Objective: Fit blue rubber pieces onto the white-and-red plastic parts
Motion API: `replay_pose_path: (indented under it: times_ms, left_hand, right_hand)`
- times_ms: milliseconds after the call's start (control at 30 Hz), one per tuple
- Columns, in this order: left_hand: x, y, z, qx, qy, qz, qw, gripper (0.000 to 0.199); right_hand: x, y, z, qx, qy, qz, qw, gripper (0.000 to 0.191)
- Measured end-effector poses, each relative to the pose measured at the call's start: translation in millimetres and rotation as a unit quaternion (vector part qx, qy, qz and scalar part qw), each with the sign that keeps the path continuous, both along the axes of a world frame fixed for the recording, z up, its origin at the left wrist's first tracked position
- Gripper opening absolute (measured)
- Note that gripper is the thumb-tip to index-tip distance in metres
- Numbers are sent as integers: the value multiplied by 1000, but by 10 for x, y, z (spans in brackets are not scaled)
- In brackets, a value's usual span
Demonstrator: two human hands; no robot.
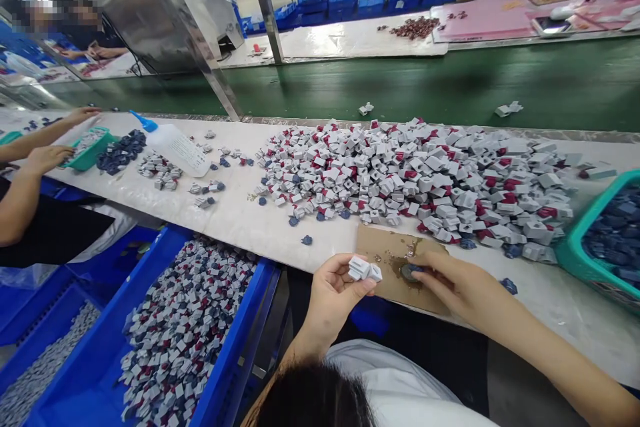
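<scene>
My left hand (334, 297) is closed, pinching a small white plastic part (364, 269) between thumb and fingers just above the bench edge. To its right, my right hand (447, 279) has thumb and fingertips together on a small dark blue plastic piece (416, 268). That piece is at a small round dark dish (407, 273), which sits in a wet brown stain. Under both lies a sheet of brown cardboard (380, 240). Just beyond the cardboard spreads a big heap of white parts with dark red pieces (370, 173).
A green basket (575, 247) of dark blue pieces stands at the right. A white bottle with a blue nozzle (177, 148) lies at the left, near a co-worker's hands (47, 159). Below, a blue crate (250, 300) holds many parts. A green conveyor belt (320, 83) runs behind.
</scene>
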State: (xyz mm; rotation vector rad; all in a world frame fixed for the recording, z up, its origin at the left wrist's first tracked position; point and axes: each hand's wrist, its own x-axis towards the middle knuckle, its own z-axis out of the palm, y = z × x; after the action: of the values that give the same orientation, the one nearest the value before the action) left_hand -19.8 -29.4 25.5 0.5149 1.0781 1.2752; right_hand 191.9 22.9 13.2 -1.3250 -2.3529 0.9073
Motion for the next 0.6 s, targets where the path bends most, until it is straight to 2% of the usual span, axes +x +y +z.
replay_pose_path:
  times_ms: [133, 233, 367, 600]
  left_hand:
    - [23, -26, 54, 29, 15, -25, 999, 27]
    - [40, -44, 86, 48, 33, -40, 997, 26]
    - [36, -49, 106, 71, 60, -50, 994, 25]
    - [13, -71, 158, 101, 161, -99, 977, 21]
  right_hand:
    - [-162, -86, 397, 0, 130, -83, 988, 24]
    - [-293, -152, 582, -18, 176, -61, 982, 24]
    - [-359, -168, 636, -16, 173, -10, 985, 24]
    - [-298, -64, 707, -37, 87, 101, 990, 23]
